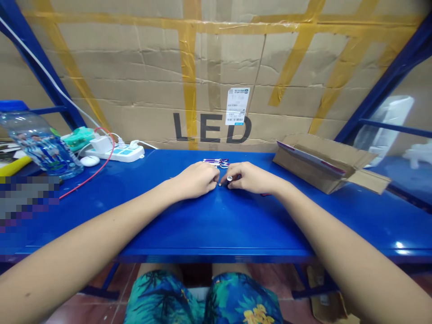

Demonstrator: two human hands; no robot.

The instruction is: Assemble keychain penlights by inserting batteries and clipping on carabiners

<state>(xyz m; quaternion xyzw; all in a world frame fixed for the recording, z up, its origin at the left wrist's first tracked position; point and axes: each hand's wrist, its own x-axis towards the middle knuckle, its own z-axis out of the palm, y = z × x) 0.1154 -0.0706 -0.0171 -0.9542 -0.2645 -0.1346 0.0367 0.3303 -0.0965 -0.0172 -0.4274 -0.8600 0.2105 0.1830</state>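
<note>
My left hand (200,180) is closed in a loose fist above the blue table, its fingers curled toward the right. A small brassy tip (220,184) shows beside its fingertips; what else the fist holds is hidden. Just to the right, my right hand (251,177) pinches a small tube-like piece with a round silvery end (229,178) between thumb and fingers. Both hands are close together, a narrow gap between them. Behind them lie several slim pen-like things (216,161), purple and silver, partly covered by the hands. A bit of something red (266,195) shows under my right wrist.
An open cardboard box (307,164) stands at the right of the blue table (216,225). At the left are a plastic bottle (43,144), a white power strip (126,153) and a red cable (108,164). A large taped carton (145,81) fills the back.
</note>
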